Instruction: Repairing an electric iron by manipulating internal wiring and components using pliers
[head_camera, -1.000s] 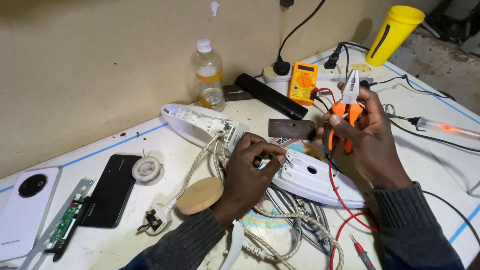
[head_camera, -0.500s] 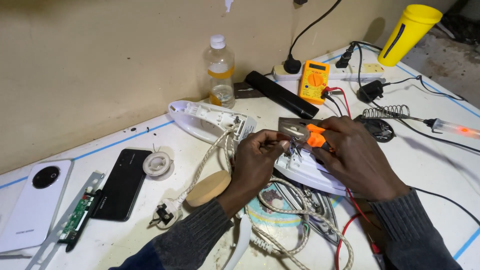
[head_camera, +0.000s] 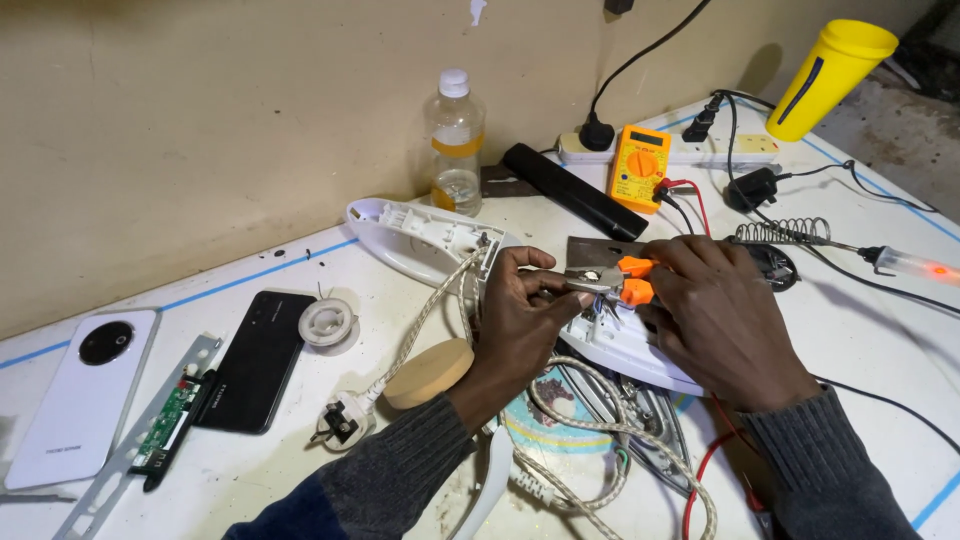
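The orange-handled pliers (head_camera: 612, 283) lie nearly level, long axis left to right, nose pointing left toward the left hand (head_camera: 520, 320). The right hand (head_camera: 722, 320) is closed around their handles over the opened white iron body (head_camera: 625, 345). The left hand's fingers pinch something small at the plier tips, probably a wire, though it is too small to tell. A braided cord (head_camera: 420, 325) loops across the table (head_camera: 880, 330) beneath the wrists. Behind stand a yellow multimeter (head_camera: 640, 167) and a plastic bottle (head_camera: 455, 145) with a little clear liquid at its bottom.
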